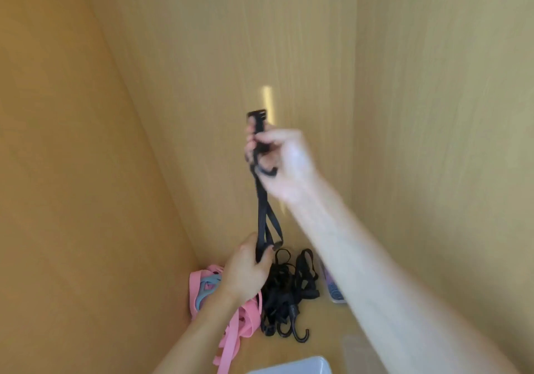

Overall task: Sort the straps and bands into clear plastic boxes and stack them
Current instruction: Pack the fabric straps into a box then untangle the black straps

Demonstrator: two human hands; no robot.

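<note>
Seemingly taut black strap (261, 214) (both hands).

Wood shelf (332, 344) w/ wood walls. On it: pile of pink bands (245, 320) at left, a gray band (206, 288) in them. Black straps (289, 284) w/ hooks (294, 334) in the middle. Clear box (297, 366) at front. Small patterned thing (332, 288) at right.

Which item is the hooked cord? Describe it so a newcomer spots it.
Start at the wooden shelf floor in the cabinet corner, then find the black strap pile right of the pink bands. The hooked cord lies at the pile's near edge; unlike the flat webbing, it ends in curved hooks.
</note>
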